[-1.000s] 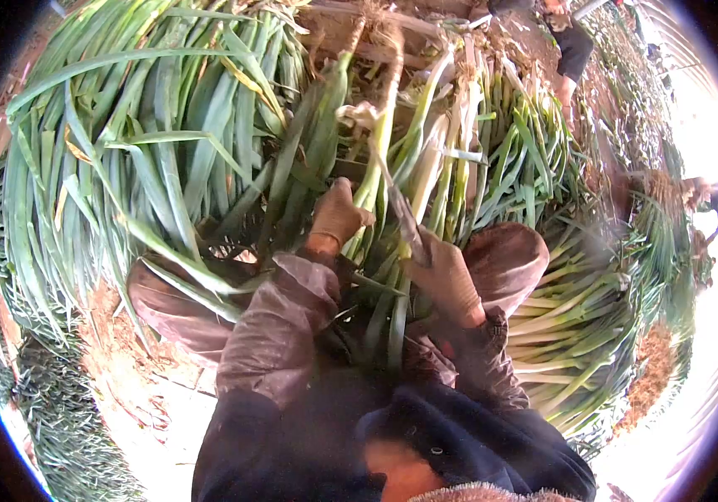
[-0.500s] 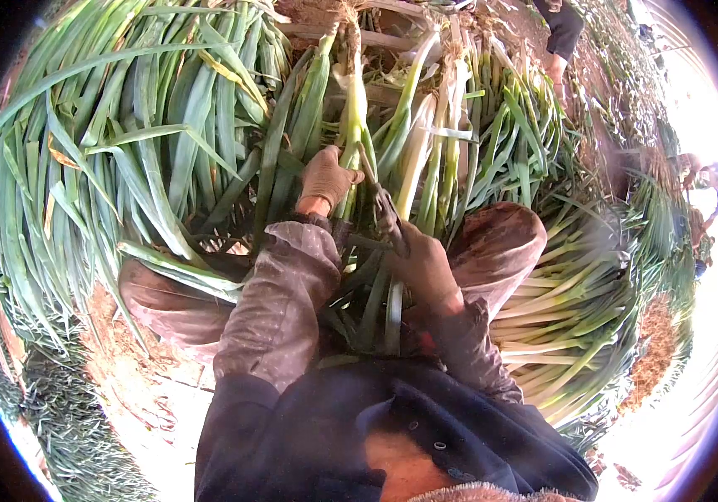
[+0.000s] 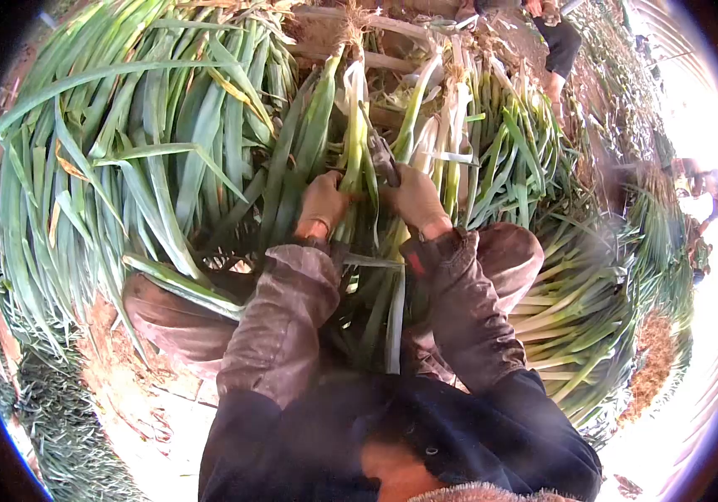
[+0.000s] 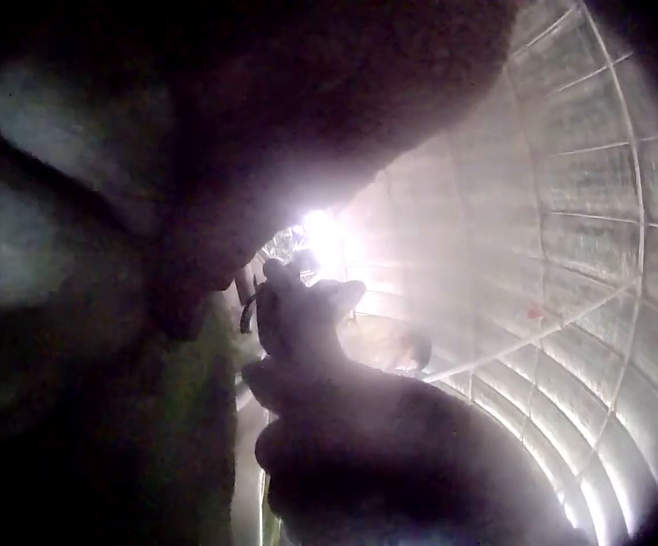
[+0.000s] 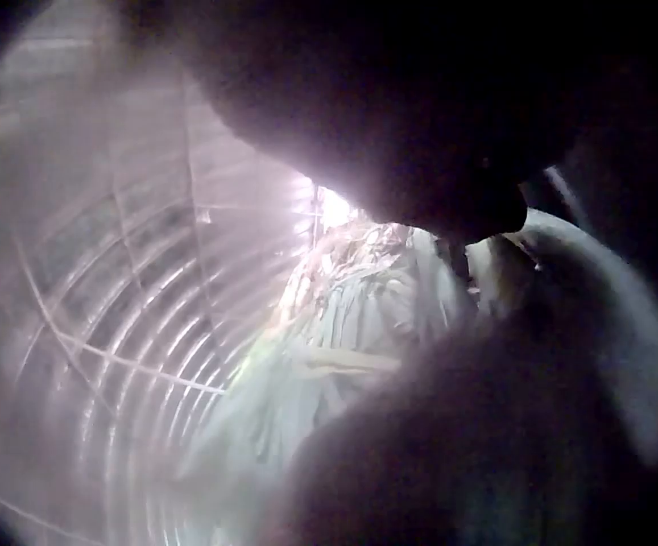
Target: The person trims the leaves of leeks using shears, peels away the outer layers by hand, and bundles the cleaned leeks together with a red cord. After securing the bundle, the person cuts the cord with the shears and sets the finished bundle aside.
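Observation:
In the head view my left hand [image 3: 324,203] grips the leafy part of a leek [image 3: 354,138] that points away from me, roots at the far end. Loose pale skin shows along its shaft. To the right, my right hand [image 3: 416,199] holds a narrow dark knife [image 3: 384,159], its blade slanting up against the leek's right side. Both hands wear tan gloves and are close together. The left wrist view has the left hand's fingers [image 4: 329,421] in dark silhouette, and the right wrist view is mostly blocked by the dark right hand [image 5: 420,455].
A big heap of leeks [image 3: 166,134] lies at left, with more leeks [image 3: 509,142] ahead to the right. Pale-stemmed leeks [image 3: 568,318] lie beside my right knee [image 3: 509,259]. Another person's arm [image 3: 558,50] shows at the far right. Curved ribbed roofing [image 5: 135,341] rises overhead.
The right hand and knife have moved up and forward along the leek, closer to the left hand. The leek, tilted right at first, now stands straighter, with loosened pale skin near its root end.

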A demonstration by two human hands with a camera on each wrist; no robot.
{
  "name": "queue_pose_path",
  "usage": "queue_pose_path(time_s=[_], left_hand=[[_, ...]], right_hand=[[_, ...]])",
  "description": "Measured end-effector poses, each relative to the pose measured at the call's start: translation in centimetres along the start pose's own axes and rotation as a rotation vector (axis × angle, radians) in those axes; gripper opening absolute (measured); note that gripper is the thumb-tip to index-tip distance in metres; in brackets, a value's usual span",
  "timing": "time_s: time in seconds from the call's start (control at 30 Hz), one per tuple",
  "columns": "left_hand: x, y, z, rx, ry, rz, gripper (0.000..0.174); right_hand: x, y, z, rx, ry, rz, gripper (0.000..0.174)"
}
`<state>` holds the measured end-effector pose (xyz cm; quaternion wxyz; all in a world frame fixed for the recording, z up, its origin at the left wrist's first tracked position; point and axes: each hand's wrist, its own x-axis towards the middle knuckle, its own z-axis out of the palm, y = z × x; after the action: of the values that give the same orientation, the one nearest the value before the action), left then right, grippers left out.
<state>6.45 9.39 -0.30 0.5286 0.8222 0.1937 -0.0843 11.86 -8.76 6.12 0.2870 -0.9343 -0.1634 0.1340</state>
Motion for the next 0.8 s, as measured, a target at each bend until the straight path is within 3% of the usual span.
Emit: queue_pose_path(time_s=[0.1, 0.13, 0.23, 0.27, 0.37, 0.47, 0.57, 0.6, 0.63, 0.67, 0.7, 0.73, 0.77, 0.8], left_hand=[[0.1, -0.3, -0.1, -0.023, -0.029, 0.027, 0.048], [-1.0, 0.5, 0.0, 0.045, 0.098, 0.054, 0.045], [-0.3, 0.1, 0.0, -0.048, -0.032, 0.007, 0.042], [-0.5, -0.3, -0.2, -0.027, -0.117, -0.022, 0.062], [-0.6, 0.8, -1.1, -0.034, -0.148, -0.065, 0.059], [-1.4, 0.9, -0.7, -0.047, -0.049, 0.033, 0.054], [-1.3, 0.8, -0.4, -0.041, -0.135, 0.115, 0.053], [-0.7, -0.1, 0.9, -0.039, -0.200, 0.066, 0.047], [-1.0, -0.3, 2.3, 0.056, -0.136, 0.201, 0.044], [-1.9, -0.3, 3.8, 0.152, -0.072, 0.335, 0.040], [-2.7, -0.1, 4.9, 0.249, -0.010, 0.467, 0.037], [-4.0, 2.3, 3.8, 0.297, -0.081, 0.399, 0.042], [-3.9, 3.2, 2.8, 0.349, -0.105, 0.364, 0.041], [-3.0, 4.0, 1.6, 0.399, -0.130, 0.330, 0.041]], right_hand=[[3.1, 1.1, 0.3, -0.001, 0.021, -0.012, 0.038], [4.0, 1.0, 0.1, -0.028, 0.014, 0.005, 0.038], [6.6, 0.6, -0.4, -0.041, 0.011, 0.047, 0.040], [7.4, 0.5, -0.6, -0.039, 0.013, 0.053, 0.041], [10.2, 0.6, -0.4, -0.080, 0.049, 0.034, 0.042], [13.1, 1.2, -0.3, -0.090, 0.047, -0.002, 0.039], [14.7, 0.7, -1.4, -0.053, -0.082, 0.035, 0.041], [15.6, 2.1, -1.0, -0.138, -0.038, -0.022, 0.037], [14.2, 0.9, -2.0, 0.042, -0.046, 0.096, 0.033], [16.2, 5.3, -1.1, -0.152, -0.105, -0.020, 0.033], [16.0, 6.3, -1.3, -0.093, -0.110, 0.038, 0.033], [15.8, 7.2, -1.4, -0.035, -0.110, 0.097, 0.033], [12.2, 3.7, -3.7, 0.273, -0.054, 0.326, 0.033], [10.2, 2.0, -4.8, 0.095, -0.039, 0.262, 0.031]])
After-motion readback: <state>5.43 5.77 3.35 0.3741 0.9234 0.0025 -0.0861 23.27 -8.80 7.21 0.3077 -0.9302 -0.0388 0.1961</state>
